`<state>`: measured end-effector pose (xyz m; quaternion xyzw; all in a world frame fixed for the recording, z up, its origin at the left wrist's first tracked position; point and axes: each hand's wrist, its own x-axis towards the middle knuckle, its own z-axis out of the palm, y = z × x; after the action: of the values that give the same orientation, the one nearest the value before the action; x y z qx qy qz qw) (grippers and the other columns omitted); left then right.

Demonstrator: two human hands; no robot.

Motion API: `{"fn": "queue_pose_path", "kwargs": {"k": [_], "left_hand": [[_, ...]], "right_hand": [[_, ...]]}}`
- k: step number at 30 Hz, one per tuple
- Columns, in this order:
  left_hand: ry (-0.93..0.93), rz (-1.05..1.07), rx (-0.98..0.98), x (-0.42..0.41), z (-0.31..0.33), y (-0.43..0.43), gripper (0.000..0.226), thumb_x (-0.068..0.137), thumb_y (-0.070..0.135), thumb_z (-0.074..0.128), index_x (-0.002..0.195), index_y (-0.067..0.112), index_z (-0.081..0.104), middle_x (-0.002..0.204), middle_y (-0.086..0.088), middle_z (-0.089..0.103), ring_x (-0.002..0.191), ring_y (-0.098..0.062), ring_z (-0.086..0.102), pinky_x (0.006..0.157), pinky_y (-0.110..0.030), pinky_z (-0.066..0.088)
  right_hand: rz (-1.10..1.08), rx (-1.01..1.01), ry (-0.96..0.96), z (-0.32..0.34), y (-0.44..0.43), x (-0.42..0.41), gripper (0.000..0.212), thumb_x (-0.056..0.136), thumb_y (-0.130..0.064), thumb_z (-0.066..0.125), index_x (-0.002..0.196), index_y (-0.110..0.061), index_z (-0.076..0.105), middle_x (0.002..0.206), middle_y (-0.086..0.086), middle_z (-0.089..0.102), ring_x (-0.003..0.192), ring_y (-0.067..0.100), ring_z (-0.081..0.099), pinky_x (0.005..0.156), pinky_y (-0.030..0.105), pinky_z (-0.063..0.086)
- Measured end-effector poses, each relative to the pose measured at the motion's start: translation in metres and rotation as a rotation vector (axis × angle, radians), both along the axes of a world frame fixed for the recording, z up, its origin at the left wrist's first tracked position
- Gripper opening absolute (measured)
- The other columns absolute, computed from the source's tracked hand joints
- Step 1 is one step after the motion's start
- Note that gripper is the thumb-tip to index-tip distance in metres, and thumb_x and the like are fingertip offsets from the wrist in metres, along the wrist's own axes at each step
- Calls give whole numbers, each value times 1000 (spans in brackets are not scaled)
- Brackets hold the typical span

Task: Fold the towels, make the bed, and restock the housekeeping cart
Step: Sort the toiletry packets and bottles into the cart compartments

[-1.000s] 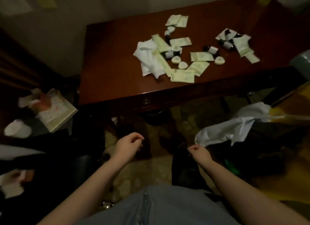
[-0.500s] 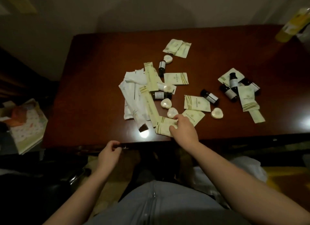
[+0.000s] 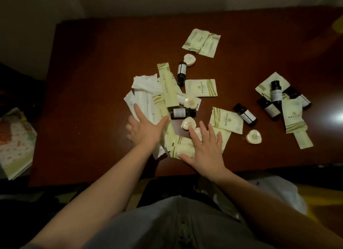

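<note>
Dark wooden table [image 3: 92, 81], scattered pale sachets [image 3: 201, 90], small dark bottles [image 3: 245, 114], left hand [image 3: 146, 130] and right hand [image 3: 207, 150] spread flat on sachets

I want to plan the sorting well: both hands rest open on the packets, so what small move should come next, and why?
Probably draw the left hand and right hand toward each other to bunch the white packets and pale green sachets under them. Both hands lie open on the loose items, holding nothing yet.
</note>
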<state>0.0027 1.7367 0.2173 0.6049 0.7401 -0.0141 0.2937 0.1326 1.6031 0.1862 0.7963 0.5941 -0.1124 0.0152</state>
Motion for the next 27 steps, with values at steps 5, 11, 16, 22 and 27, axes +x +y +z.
{"fn": "queue_pose_path", "kwargs": {"k": [5,11,16,22,27], "left_hand": [[42,-106,44,9,-4,14,113,73,62,66,149,27,-10,143,-19,25,126,-36,30,101,-46,32],[-118,-70,15,9,5,26,114,75,32,75,148,32,-12,118,-18,49,99,-34,56,80,-42,52],[-214,-55,-22,5,9,30,111,77,20,74,149,31,-10,107,-8,59,86,-26,60,71,-39,56],[-430,67,-117,-14,13,27,95,84,10,67,150,27,1,128,-10,51,91,-20,51,61,-25,42],[-518,107,-164,-46,9,27,97,79,-1,66,150,27,6,130,-10,47,95,-20,50,67,-30,47]], "right_hand": [[10,36,76,-4,30,1,90,70,-77,38,145,-28,27,151,15,31,138,41,29,107,60,23],[82,96,123,0,50,-2,83,78,-66,54,144,-19,40,150,18,33,128,33,44,103,44,38],[131,201,138,-7,44,-10,60,76,-51,69,123,-17,55,121,13,56,92,30,60,72,37,50],[208,288,241,-11,47,-9,55,64,-35,85,103,-17,51,100,12,61,75,28,64,62,33,50],[156,257,225,-10,48,-11,48,67,-36,84,102,-13,61,107,13,62,74,28,65,60,34,51]]}}
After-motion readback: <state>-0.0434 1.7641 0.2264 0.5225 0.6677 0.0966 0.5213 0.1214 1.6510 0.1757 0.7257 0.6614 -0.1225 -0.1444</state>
